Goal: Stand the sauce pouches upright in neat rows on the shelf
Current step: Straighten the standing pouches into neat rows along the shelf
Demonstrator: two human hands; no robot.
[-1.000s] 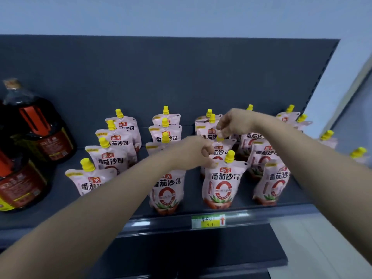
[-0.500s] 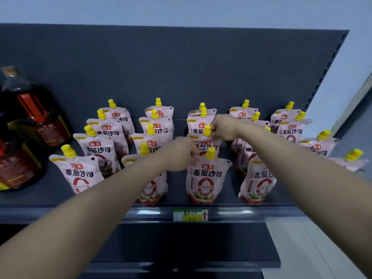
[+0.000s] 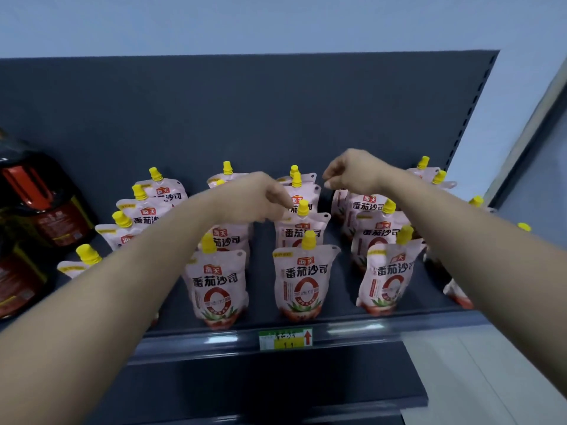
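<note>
A dark grey shelf (image 3: 383, 328) with a tall back panel (image 3: 245, 118) fills your view, with a second, lower shelf (image 3: 276, 388) under it at 6 o'clock. At 9 o'clock stand two dark oil jugs (image 3: 40, 204) with red labels. From there across to 3 o'clock the sauce pouches (image 3: 302, 280) stand upright on the shelf in columns running front to back, pink and white with yellow caps. The three front ones near the middle face you squarely just behind the rail, while those at the far right are partly hidden by your right forearm. Both your bare forearms reach in from the lower corners. Your left hand (image 3: 260, 197) hovers at centre with its fingers curled downward, the tips right beside the yellow cap (image 3: 303, 207) of the second pouch (image 3: 299, 233) in the middle column. You cannot tell whether they pinch it or merely touch it. Your right hand (image 3: 352, 173) hangs at 1 o'clock of the left, above the back pouches of the next column, fingers curled into a loose fist with nothing in them. At 6 o'clock a green-and-yellow price tag (image 3: 285, 339) with a red arrow sits on the shelf's front rail.
</note>
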